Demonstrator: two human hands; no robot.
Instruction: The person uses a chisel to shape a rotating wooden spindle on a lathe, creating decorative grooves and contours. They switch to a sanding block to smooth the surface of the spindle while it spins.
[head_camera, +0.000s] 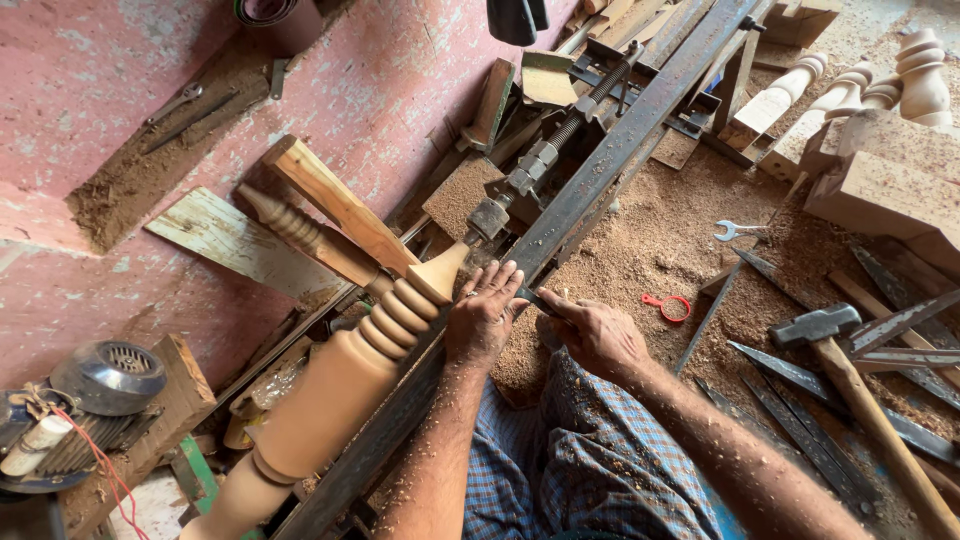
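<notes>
Head view: both hands meet at the lathe rail (600, 175). Left hand (485, 315) lies with fingers spread over a dark chisel (537, 300), its fingertips at the ringed end of the pale turned spindle (345, 385), which runs from centre toward 7 o'clock. Right hand (595, 335) is closed round the chisel's handle end. A hammer (850, 375) lies at 4 o'clock
</notes>
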